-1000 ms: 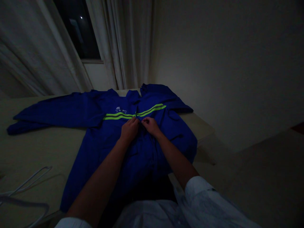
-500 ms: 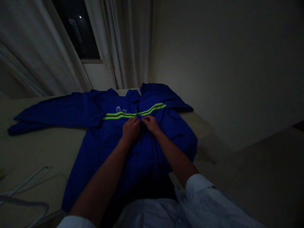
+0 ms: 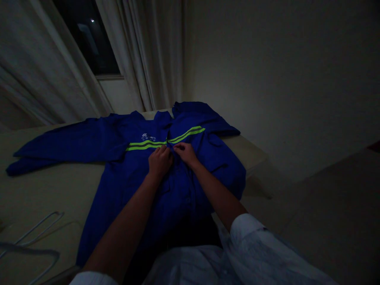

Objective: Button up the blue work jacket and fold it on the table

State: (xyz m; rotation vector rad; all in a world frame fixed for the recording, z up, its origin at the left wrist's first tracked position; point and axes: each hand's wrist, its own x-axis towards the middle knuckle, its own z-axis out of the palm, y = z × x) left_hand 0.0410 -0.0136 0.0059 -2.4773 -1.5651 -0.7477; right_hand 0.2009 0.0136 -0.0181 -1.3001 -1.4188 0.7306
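Observation:
A blue work jacket (image 3: 118, 186) lies spread out, front up, with yellow-green striped bands across its chest and a white print on one side. My left hand (image 3: 160, 161) is closed on the front edge of the jacket, just below the band. Close beside it, my right hand (image 3: 185, 153) pinches the other front edge, thumb and fingers together. Both hands meet at the middle opening. Whether a button sits between the fingers is too dark and small to make out.
The jacket rests on a pale table (image 3: 38, 194). White wire hangers (image 3: 35, 241) lie at the lower left. Behind the table hang curtains (image 3: 142, 51) beside a dark window (image 3: 92, 35). A plain wall (image 3: 267, 79) rises to the right.
The view has shifted slightly, so the jacket sits a little further left. Both hands keep hold of the jacket's front at nearly the same spot.

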